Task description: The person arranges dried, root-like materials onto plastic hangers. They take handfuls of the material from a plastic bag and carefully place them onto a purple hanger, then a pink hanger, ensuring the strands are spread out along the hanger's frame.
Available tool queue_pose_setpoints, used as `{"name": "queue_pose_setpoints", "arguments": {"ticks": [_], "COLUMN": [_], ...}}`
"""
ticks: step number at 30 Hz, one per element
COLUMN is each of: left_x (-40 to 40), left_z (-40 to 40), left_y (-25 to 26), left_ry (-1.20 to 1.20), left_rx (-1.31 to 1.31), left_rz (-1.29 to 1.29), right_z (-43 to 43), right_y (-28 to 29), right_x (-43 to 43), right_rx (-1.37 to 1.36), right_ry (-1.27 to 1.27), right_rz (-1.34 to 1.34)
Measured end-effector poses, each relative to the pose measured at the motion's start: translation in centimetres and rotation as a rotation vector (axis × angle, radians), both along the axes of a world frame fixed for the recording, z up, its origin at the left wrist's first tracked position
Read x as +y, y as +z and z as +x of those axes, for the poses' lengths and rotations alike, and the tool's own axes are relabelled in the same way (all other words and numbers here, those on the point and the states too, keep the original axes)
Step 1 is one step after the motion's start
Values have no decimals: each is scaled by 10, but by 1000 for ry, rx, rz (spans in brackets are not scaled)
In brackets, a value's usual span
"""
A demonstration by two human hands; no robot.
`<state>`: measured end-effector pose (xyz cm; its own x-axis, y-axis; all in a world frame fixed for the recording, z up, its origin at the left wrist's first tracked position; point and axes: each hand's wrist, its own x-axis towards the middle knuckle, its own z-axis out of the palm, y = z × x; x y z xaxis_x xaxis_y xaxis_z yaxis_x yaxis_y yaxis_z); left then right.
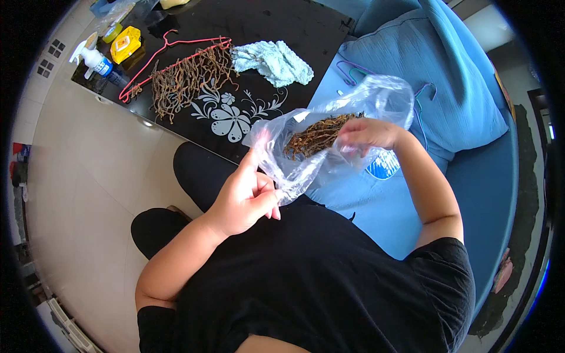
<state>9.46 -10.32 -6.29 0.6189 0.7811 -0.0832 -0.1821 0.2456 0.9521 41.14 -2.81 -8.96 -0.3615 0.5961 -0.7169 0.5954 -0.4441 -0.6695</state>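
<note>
A clear plastic bag [304,174] is stretched between my hands, its mouth facing up. My left hand [247,198] pinches the bag's rim on the left, with the forefinger behind the plastic. Inside lies a bundle of dried brown plant strips [315,134], thin and twisted. At the bag's right side, my right hand [368,133] has its fingers curled beside the bundle, slightly blurred; whether they grip strips or plastic is unclear. More dried strips [190,79] hang over the bar of a pink clothes hanger [152,66] lying on the black table [309,26].
A pale green cloth [273,61] lies crumpled beside the hanger. At the table's left end are a white pump bottle [95,59], a yellow pack [126,44] and a tape roll [112,33]. On the blue sofa [379,220] are purple and green hangers [419,99] and a cushion [419,66].
</note>
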Motion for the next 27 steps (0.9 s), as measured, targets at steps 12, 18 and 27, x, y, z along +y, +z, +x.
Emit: {"name": "queue_pose_setpoints", "arguments": {"ticks": [12, 18, 27], "left_x": [16, 10, 14], "left_z": [-19, -30, -65], "left_y": [-38, -49, -54], "left_ry": [259, 231, 12], "left_rx": [86, 262, 385], "left_rz": [-103, -235, -172], "right_z": [-57, -103, -134], "right_y": [16, 78, -73], "right_x": [8, 69, 182], "right_rx": [-560, 2, -761], "right_ry": [568, 146, 116], "right_rz": [1112, 762, 914]}}
